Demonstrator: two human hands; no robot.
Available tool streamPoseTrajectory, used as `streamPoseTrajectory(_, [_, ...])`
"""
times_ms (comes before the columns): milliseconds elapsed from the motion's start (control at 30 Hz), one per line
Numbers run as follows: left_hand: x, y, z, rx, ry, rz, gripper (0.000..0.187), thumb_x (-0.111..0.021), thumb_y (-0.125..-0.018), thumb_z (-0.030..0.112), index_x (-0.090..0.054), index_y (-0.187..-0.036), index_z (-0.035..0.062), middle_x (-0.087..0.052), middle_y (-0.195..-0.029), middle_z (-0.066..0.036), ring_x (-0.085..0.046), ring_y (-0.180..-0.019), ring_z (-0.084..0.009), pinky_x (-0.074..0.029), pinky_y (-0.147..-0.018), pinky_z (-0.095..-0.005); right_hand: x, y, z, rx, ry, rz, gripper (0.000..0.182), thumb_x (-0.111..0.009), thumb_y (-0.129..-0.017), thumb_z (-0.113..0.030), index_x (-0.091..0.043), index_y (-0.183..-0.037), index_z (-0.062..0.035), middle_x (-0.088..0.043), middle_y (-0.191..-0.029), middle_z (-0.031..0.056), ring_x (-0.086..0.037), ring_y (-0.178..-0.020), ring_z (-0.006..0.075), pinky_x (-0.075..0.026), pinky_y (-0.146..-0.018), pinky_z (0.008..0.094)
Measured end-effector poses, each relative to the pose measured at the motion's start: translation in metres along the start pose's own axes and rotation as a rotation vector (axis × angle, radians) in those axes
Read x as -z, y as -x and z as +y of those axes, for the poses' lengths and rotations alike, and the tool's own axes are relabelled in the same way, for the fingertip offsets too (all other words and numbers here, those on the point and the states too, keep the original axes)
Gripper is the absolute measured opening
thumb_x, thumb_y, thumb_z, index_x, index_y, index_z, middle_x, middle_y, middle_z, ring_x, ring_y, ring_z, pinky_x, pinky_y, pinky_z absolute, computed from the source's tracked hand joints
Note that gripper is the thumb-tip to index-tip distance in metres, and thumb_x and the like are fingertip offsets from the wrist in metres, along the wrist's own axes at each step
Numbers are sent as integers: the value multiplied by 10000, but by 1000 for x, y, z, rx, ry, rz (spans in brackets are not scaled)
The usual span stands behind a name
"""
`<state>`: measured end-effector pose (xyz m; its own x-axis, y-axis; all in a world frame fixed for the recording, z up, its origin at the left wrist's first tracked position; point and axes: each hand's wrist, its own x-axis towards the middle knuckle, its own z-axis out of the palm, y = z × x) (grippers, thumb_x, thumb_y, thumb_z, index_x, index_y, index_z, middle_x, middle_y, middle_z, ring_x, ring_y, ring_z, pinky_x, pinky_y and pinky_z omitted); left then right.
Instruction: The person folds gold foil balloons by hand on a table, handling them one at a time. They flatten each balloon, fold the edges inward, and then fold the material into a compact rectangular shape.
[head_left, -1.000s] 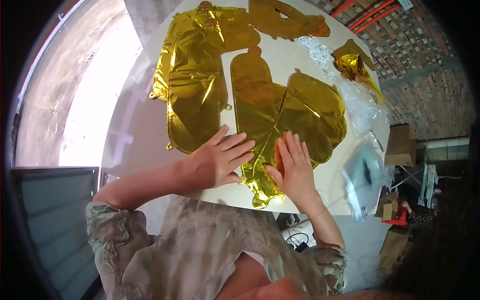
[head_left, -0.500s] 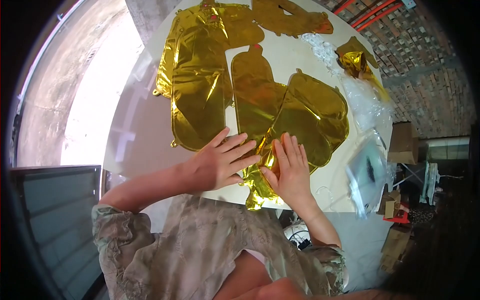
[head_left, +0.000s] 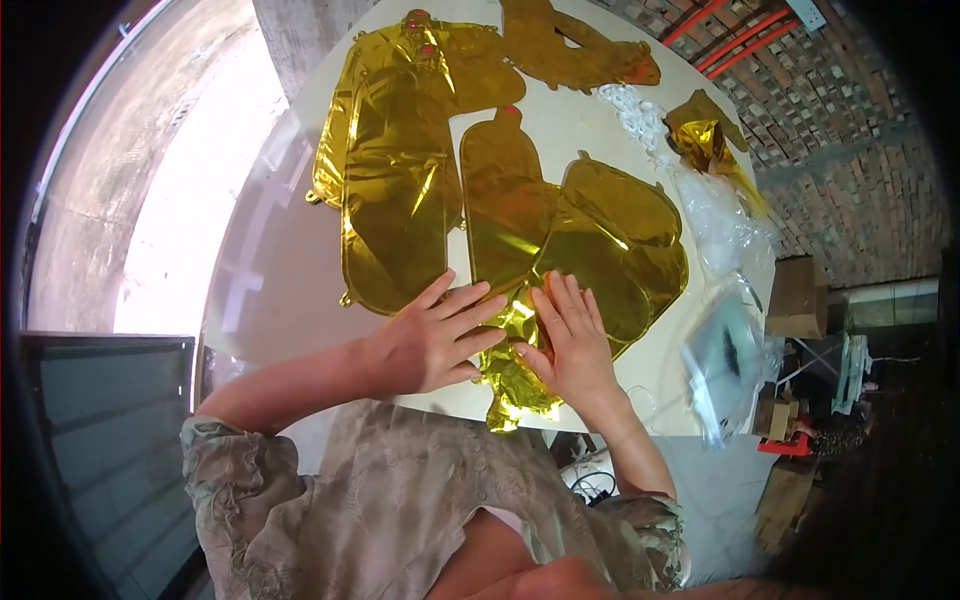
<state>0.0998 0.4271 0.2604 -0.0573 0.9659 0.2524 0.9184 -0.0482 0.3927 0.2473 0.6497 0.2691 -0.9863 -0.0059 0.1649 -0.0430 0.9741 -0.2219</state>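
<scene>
A flat gold foil balloon (head_left: 620,255) with rounded lobes lies on the white table, and its crumpled lower end hangs towards the near edge. My left hand (head_left: 435,338) rests palm down with fingers spread, its fingertips on the left side of that crumpled foil. On the right side my right hand (head_left: 575,350) lies flat, fingers stretched out and pressing on the foil. Shiny wrinkles show between the two hands. Left of it lies a stack of flat gold foil balloons (head_left: 395,200), close to my left fingertips.
More gold foil (head_left: 570,50) lies at the far edge of the table (head_left: 290,300). White stringy material (head_left: 635,115), a crumpled gold piece (head_left: 700,145) and clear plastic bags (head_left: 725,350) line the right side. Cardboard boxes (head_left: 797,300) stand beyond the table.
The crease between my hands looks flatter, and the foil there lies more spread out. Both hands stay on the foil, nearly in place. The whole view has shifted slightly.
</scene>
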Motion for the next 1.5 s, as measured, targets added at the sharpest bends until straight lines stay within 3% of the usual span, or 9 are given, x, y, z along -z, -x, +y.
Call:
streamPoseTrajectory(1033, [8,-1,2,-4,24,64,599,-756,-804,331,-586,-1324,87,-404,-1518,-194,-381,-1414,-349,-289,-1154,-554,4,-10,4,8,-29,-22,721,-712,-872,-433,-489,-1418,-19,-383,-1529,233,-352,-1429,404,-256,-1171,540])
streamPoseTrajectory(1267, [56,26,-14,188,-117,72,608,-726,-843,312,-530,-1391,136,-439,-1503,-148,-400,-1408,-345,-269,-1180,-550,12,-11,0,36,-69,-5,668,-735,-858,-400,-540,-1371,-20,-396,-1517,233,-359,-1424,401,-260,-1171,541])
streamPoseTrajectory(1333, [77,38,-16,318,-148,-2,604,-747,-827,267,-543,-1382,141,-456,-1491,-140,-412,-1401,-327,-283,-1175,-544,15,-9,-3,39,-76,-6,651,-745,-850,-381,-553,-1357,-21,-406,-1509,232,-367,-1419,402,-264,-1170,540])
streamPoseTrajectory(1467, [76,63,-42,320,-138,62,488,-766,-801,218,-639,-1261,115,-512,-1444,-131,-477,-1343,-310,-350,-1134,-523,30,-22,-17,124,-109,-62,599,-754,-847,-300,-559,-1344,-28,-404,-1520,214,-365,-1421,406,-262,-1175,540])
streamPoseTrajectory(1500, [69,68,-51,328,-157,67,488,-766,-801,218,-639,-1261,115,-512,-1444,-131,-477,-1343,-310,-350,-1134,-523,31,-30,-24,191,-108,-41,553,-755,-841,-283,-589,-1306,-33,-456,-1482,205,-408,-1393,399,-293,-1165,530])
